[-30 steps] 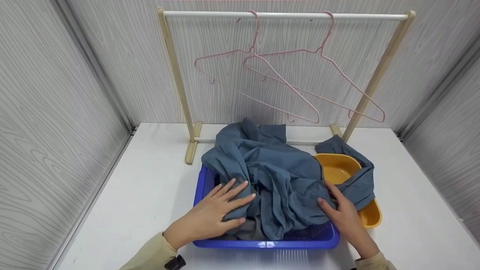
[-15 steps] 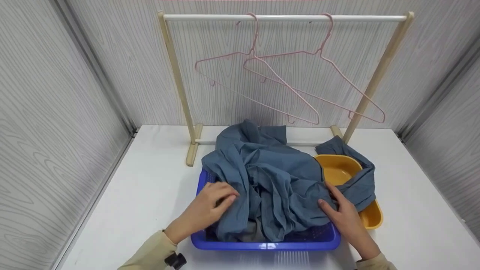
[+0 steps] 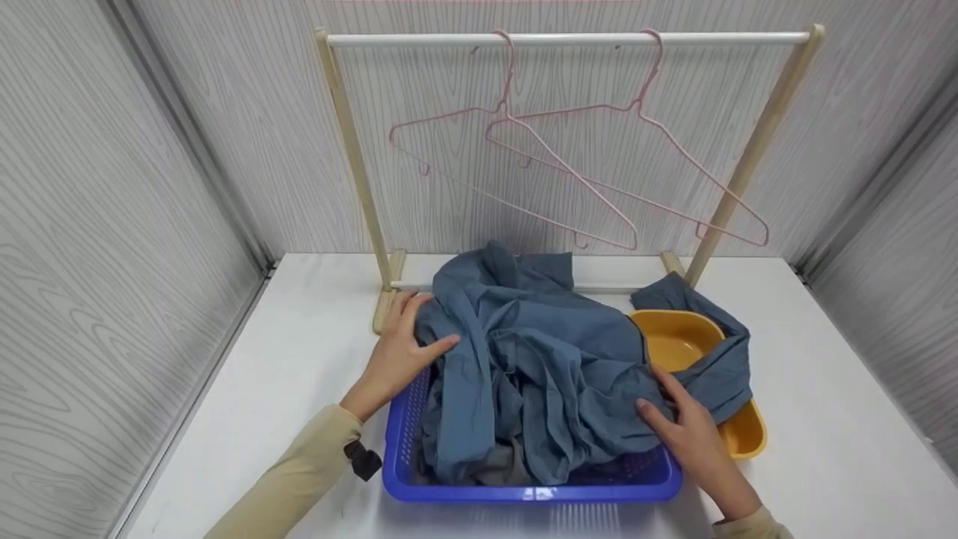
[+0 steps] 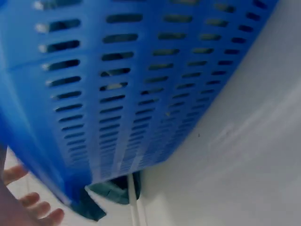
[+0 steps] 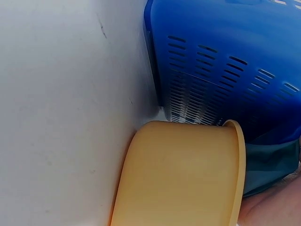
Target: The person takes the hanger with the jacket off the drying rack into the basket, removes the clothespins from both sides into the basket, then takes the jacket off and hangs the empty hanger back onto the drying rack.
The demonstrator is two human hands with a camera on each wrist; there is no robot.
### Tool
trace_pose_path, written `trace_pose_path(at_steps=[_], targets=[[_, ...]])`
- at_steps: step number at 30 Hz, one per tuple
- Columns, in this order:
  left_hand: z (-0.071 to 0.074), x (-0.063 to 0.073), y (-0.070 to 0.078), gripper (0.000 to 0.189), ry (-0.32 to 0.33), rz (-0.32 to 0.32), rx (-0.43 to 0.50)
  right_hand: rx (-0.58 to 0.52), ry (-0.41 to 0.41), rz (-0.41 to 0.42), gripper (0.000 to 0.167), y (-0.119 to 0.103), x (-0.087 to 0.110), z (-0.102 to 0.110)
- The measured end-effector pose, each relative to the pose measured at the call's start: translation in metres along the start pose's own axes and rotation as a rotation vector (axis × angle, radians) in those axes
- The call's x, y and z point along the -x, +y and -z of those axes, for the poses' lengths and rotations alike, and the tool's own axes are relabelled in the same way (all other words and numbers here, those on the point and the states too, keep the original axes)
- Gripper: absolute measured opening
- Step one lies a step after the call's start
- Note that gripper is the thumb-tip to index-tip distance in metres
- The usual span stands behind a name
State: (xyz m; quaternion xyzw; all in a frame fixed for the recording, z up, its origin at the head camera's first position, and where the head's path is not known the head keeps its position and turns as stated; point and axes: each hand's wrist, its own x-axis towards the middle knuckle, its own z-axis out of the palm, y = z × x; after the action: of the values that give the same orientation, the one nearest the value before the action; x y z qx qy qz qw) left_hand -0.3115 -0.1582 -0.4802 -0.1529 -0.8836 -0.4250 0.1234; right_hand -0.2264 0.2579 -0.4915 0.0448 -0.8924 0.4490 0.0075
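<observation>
A crumpled blue-grey garment [image 3: 554, 314] lies heaped over the blue basket [image 3: 531, 492]. One narrow part of it drapes across the yellow basin [image 3: 677, 337] on the right. My left hand [image 3: 397, 359] is at the basket's back left corner, fingers spread and thumb apart, touching the garment's left edge. In the left wrist view its fingertips show beyond the basket's slotted wall [image 4: 113, 99]. My right hand [image 3: 692, 434] holds the garment at the basket's right side, thumb and forefinger on the cloth; its other fingers are hidden. A darker grey cloth [image 3: 501, 464] shows underneath.
Behind the basket stands a rack with a white rail [image 3: 569, 39] and wooden posts [image 3: 352, 157]. Two pink hangers [image 3: 572, 172] hang from it. A white table [image 3: 284, 359] lies below, with wood-patterned panels [image 3: 150, 150] around it.
My left hand has lifted off the front left of the garment and moved back to the basket's far left corner. The garment's left part now hangs straighter inside the basket. My right hand stays put.
</observation>
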Motion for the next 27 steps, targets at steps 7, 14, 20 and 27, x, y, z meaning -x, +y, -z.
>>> trace_pose_path(at_steps=[7,14,20,27], targets=[[-0.011,-0.001,0.006,0.103,-0.296,-0.097,-0.323,-0.003,-0.033,0.003,0.068,0.0,0.0,-0.001],[-0.018,0.012,0.025,0.086,-0.442,-0.12,-0.401,0.002,-0.006,0.022,0.066,0.002,0.0,0.0],[-0.03,0.019,0.021,0.083,-0.45,-0.211,-0.592,0.061,0.022,0.072,0.064,0.002,0.002,0.004],[-0.035,0.018,0.019,0.08,-0.426,-0.245,-0.586,0.249,0.182,0.13,0.055,0.024,-0.002,0.057]])
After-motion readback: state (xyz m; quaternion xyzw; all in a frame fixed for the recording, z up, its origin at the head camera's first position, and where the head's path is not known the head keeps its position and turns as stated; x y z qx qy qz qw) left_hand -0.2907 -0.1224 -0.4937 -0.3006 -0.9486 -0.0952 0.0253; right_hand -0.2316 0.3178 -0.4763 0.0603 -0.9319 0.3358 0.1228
